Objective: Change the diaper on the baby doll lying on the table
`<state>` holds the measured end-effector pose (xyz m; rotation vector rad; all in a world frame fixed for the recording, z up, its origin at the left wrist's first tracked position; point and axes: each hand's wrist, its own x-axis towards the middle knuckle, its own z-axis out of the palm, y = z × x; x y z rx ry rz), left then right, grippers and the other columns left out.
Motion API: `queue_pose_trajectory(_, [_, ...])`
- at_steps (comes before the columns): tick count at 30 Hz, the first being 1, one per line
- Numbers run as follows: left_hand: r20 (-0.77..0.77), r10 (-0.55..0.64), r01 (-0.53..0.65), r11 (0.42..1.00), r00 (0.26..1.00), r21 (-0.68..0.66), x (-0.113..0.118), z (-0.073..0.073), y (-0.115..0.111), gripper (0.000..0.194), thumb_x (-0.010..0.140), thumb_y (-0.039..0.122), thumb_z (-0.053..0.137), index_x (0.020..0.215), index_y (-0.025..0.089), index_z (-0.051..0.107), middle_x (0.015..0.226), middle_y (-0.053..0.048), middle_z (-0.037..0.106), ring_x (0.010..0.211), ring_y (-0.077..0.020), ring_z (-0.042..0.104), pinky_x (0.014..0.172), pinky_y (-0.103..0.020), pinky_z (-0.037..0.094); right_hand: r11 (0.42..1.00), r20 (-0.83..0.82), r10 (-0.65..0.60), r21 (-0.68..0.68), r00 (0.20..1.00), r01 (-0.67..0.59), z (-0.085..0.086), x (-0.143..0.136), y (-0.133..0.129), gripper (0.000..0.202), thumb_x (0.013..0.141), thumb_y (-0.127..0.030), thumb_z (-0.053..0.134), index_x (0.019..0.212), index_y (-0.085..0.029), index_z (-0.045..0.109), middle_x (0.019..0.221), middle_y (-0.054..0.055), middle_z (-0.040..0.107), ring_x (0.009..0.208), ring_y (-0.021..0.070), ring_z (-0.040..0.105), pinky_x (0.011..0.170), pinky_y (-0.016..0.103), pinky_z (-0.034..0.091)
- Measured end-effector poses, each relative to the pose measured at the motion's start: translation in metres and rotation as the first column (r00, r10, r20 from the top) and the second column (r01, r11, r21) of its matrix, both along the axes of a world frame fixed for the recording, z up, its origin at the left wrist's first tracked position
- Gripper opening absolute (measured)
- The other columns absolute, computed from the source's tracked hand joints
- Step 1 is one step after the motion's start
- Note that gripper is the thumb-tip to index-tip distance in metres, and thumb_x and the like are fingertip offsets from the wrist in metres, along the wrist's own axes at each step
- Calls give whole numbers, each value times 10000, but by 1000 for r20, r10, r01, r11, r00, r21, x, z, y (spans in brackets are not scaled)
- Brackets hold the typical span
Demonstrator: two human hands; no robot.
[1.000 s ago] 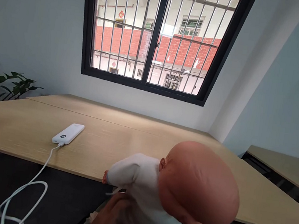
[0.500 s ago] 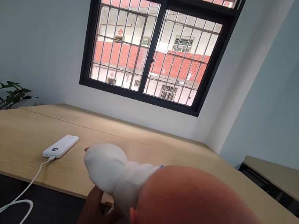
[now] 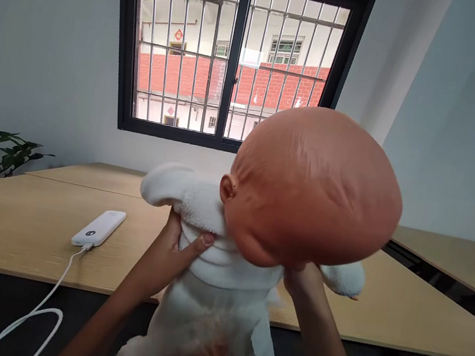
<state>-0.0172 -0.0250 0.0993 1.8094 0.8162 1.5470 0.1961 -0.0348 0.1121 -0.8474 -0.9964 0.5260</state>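
A baby doll [image 3: 314, 195] in white fleecy clothes is held upright in front of me, its large bald head tilted to the right. My left hand [image 3: 181, 247] grips the doll's side below the raised left sleeve, thumb pressed on the white cloth. Under the head, my right hand [image 3: 305, 279] holds the other side of the body; most of its fingers are hidden by the head and clothing. The right sleeve [image 3: 345, 277] sticks out past my wrist. Lower down, the clothing shows a reddish patch.
A light wooden table [image 3: 31, 226] spans the view ahead. On its left lies a white power bank [image 3: 99, 228] with a white cable [image 3: 51, 293] hanging over the front edge. Behind are a plant [image 3: 2, 154] and a barred window [image 3: 231, 65]. Another tabletop [image 3: 451, 255] is at right.
The doll has risen and turned more upright, so its head and body now show. My right hand has come into view, and my left hand is higher on the doll's side.
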Motion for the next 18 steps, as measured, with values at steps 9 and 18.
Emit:
queue_pose_trajectory(9, [127, 9, -3, 999, 992, -51, 5, -5, 5, 853, 795, 530, 651, 1467, 214, 232, 1428, -127, 452, 1342, -302, 412, 1101, -441, 361, 976, 5, 178, -128, 984, -176, -3, -1, 19, 483, 618, -446, 743, 1024, -189, 696, 1146, 100, 680, 1149, 279, 557, 881, 368, 491])
queue_pose_trajectory(18, [48, 328, -323, 942, 943, -95, 13, -60, -7, 588, 772, 496, 669, 1239, 185, 493, 1189, -99, 592, 1119, -277, 557, 913, -410, 476, 990, -160, -24, -143, 987, 1, -66, -31, 7, 445, 712, -450, 626, 1068, -189, 684, 1035, 81, 707, 1096, 243, 584, 949, 383, 462])
